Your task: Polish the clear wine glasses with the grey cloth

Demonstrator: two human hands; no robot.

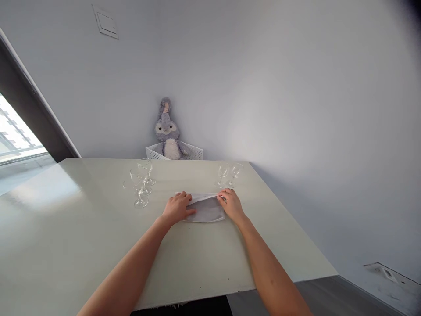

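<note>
A pale grey-white cloth or sheet (pixel 207 210), partly folded over along its far side, lies on the white table (pixel 197 254). My left hand (pixel 178 207) rests on its left end, fingers apart, the thumb stretched out over the sheet. At the sheet's far right corner, my right hand (pixel 230 203) pinches the folded edge between thumb and fingers. Behind my right hand stand two small stemmed glasses (pixel 222 171). Several clear stemmed glasses (pixel 140 199) are grouped to the left of my left hand.
Beyond the table's far edge, a grey plush toy (pixel 167 129) sits in a white perforated basket (pixel 197 153) against the wall. A window (pixel 18 131) is at the far left. The wall runs close along the table's right edge.
</note>
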